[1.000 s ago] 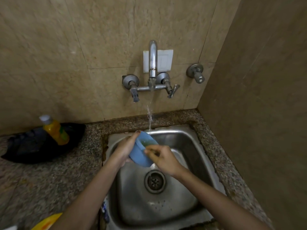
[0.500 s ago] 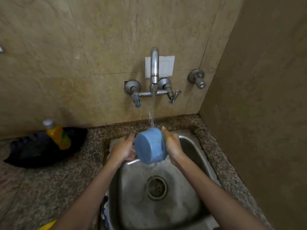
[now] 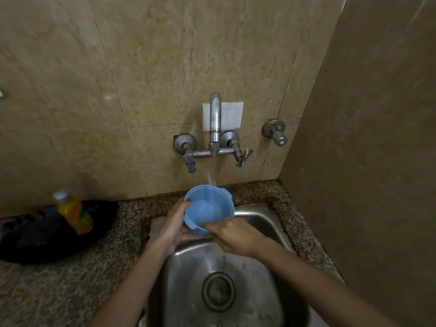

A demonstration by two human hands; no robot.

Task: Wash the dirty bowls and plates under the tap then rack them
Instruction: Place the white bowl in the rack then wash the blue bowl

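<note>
A blue plastic bowl (image 3: 208, 210) is held mouth-up over the back of the steel sink (image 3: 257, 218), right under the running tap (image 3: 215, 119). The stream of water falls into its far side. My left hand (image 3: 173, 226) grips the bowl's left wall, with the thumb over the rim. My right hand (image 3: 236, 236) holds the bowl's near lower side from the right.
A yellow bottle (image 3: 74, 214) with a grey cap stands on a black bag (image 3: 35, 234) on the granite counter (image 3: 70, 284) to the left. A second wall valve (image 3: 274, 132) sits right of the tap. A wall closes the right side. The drain (image 3: 218, 291) lies below my hands.
The bowl has been turned from bottom-facing-me to mouth-up, so water now runs into it. My right hand has shifted from its right side to its near lower side.
</note>
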